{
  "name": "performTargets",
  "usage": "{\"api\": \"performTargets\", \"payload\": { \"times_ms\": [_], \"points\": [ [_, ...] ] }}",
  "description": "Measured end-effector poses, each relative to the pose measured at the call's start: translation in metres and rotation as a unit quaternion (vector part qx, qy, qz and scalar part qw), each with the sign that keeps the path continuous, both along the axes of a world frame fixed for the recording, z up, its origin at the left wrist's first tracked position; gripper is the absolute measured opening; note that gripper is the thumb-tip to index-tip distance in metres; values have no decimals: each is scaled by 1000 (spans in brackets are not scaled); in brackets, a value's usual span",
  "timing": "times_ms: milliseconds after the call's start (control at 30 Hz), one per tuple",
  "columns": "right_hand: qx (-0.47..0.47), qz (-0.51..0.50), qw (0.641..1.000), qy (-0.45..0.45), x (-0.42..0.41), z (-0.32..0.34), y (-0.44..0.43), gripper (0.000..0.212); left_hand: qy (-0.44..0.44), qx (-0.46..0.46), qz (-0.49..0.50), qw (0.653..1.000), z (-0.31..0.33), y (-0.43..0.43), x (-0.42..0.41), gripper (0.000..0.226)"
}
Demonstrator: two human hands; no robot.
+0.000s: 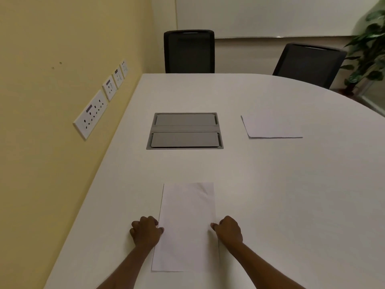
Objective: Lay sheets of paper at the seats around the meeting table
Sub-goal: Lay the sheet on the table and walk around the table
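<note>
A white sheet of paper [186, 224] lies flat and lengthwise on the white meeting table [270, 184], right in front of me. My left hand [145, 231] pinches its left edge with curled fingers. My right hand [228, 229] pinches its right edge the same way. A small stack of white sheets [270, 127] rests farther off on the right half of the table, apart from both hands.
A grey cable box with two closed lids [185, 130] is set into the table's middle. Two black chairs [189, 52] [308, 63] stand at the far edge. Wall sockets [91, 113] line the yellow wall at left. A plant [368, 49] stands at far right.
</note>
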State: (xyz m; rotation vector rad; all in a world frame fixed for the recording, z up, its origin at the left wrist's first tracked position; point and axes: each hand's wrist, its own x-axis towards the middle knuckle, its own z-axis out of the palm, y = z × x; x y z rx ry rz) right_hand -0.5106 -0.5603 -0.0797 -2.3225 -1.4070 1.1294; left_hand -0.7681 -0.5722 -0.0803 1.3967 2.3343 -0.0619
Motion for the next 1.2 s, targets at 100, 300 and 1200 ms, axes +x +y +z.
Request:
{"api": "performTargets", "payload": {
  "times_ms": [100,300,1200],
  "points": [
    [4,15,1000,-16,5,10,0,33,6,-1,-4,1000,7,-1,4,36],
    [21,8,1000,-7,28,45,-8,43,-37,51,76,995,38,-1,27,42],
    [217,-102,969,56,415,245,-167,66,-233,231,-220,919,196,-73,523,54]
  ]
}}
